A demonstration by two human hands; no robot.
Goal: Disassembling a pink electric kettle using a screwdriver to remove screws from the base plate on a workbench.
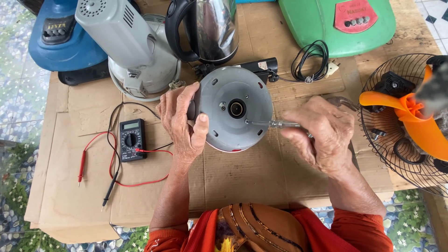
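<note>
- Grey kettle base [235, 109] lying on its side at mid-bench on cardboard [261, 172], underside facing up; left hand [179, 122] clamped around its left rim.
- Right hand [322, 135] closed on screwdriver [273, 123], tip at a screw right of centre socket.
- Risk: tip slipping off screw if round body rolls.
- Crowding: steel kettle [212, 28] far, fan cage [406, 121] right, multimeter [131, 140] with leads left.

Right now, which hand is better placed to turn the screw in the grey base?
The right hand: it holds the screwdriver, whose tip is already on the grey base beside the centre hole. The left hand grips the base's edge.
</note>
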